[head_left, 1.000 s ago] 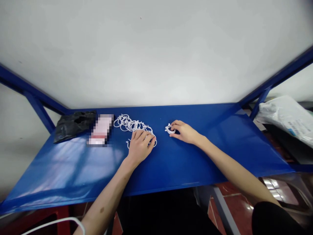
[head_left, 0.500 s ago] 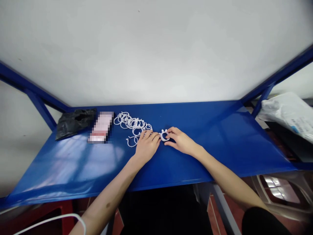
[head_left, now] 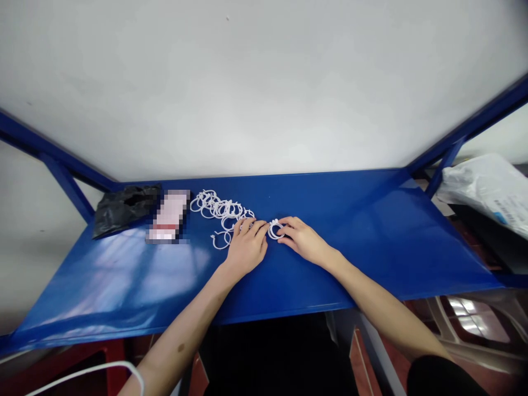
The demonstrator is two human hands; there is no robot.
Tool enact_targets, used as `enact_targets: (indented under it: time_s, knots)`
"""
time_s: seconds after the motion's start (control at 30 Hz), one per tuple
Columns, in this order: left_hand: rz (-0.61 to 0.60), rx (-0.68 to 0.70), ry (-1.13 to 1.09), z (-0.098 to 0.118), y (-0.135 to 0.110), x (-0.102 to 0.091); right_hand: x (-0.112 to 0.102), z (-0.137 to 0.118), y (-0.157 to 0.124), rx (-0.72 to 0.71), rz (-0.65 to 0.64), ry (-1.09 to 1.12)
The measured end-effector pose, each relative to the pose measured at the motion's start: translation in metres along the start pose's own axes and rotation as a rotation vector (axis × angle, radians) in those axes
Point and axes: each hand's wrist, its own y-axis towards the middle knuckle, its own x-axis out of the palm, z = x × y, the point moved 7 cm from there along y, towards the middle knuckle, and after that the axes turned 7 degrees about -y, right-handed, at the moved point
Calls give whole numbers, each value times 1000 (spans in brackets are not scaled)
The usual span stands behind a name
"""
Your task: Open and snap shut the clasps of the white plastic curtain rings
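Some rings (head_left: 270, 231) are pinched in the right hand (head_left: 303, 237) — from here, I can't tell what the left hand (head_left: 247, 246) grips.

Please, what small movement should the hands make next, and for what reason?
Perhaps the right hand should gently bring the small bunch of white rings into line: the rings at its fingertips look slightly spread, and the left hand is close beside them, so it could help to steady them.
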Motion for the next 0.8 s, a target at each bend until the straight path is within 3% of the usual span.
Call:
enact_targets:
  time_s: [0.17, 0.4, 0.63, 0.8]
  knots:
    - [-37, -8, -36, 1, 2, 0, 1, 1, -1, 6, 22, -9]
    - [-1, 15, 1, 2, 0, -1, 3, 0, -1, 13, 42, -17]
    - [29, 50, 13, 2, 1, 1, 3, -7, -1, 3, -3, -192]
    - [-16, 19, -19, -1, 1, 5, -1, -10, -1, -39, 33, -303]
